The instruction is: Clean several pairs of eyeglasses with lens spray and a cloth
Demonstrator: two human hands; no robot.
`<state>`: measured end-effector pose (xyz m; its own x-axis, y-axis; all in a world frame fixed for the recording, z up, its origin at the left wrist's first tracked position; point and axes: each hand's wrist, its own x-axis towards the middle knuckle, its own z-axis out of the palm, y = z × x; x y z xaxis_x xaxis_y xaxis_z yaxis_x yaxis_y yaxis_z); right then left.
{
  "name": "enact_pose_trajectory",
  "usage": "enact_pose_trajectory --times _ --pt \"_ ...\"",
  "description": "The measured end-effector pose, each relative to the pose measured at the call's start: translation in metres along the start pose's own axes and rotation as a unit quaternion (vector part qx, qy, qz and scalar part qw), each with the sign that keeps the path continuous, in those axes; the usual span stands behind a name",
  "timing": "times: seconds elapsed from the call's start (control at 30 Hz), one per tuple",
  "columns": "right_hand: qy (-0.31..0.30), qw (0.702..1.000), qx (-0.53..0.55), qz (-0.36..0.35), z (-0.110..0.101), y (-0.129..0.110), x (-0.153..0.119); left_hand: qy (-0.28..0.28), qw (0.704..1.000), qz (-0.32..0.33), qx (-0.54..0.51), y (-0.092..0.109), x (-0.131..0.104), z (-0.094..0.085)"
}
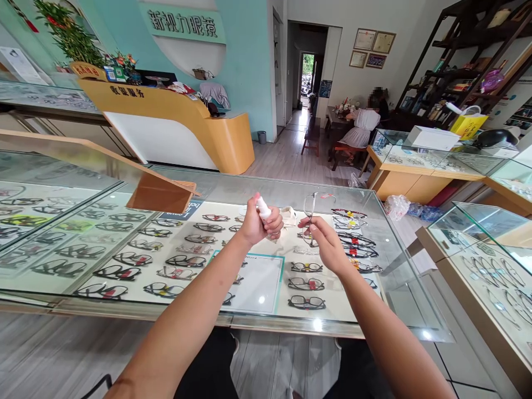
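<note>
Glass display counter point(286, 326) | top: wooden stand point(160, 191), pale cloth point(288, 216) | inside: eyeglass rows point(306, 284)

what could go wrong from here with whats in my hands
The glasses, held in the fingertips of your right hand, could slip and get scratched on the glass counter below. The white bottle in your left hand is tilted, so any liquid in it might drip onto that glass.
</note>
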<state>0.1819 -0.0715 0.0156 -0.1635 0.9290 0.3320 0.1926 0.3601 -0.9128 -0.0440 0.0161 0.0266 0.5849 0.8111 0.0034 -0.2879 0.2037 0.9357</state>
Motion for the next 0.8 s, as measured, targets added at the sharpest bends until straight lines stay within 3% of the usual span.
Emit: enact_pose_trajectory --times 0.2,0.33,0.67,0.8 --pt "-0.036 0.999 0.017 0.012 0.006 0.002 -0.003 0.115 0.975 0.069 0.177 -0.023 0.006 0.013" --pt "-0.062 0.998 0.016 0.005 0.01 0.001 -0.005 0.126 0.946 0.105 0.28 -0.03 0.005 0.016" --pt "-0.084 0.996 0.02 -0.005 0.01 -0.001 -0.005 0.12 0.95 0.097 0.272 -0.031 0.005 0.018" --pt "-0.057 0.998 0.04 0.005 0.008 -0.001 -0.002 0.109 0.952 0.105 0.265 -0.031 0.004 0.018"
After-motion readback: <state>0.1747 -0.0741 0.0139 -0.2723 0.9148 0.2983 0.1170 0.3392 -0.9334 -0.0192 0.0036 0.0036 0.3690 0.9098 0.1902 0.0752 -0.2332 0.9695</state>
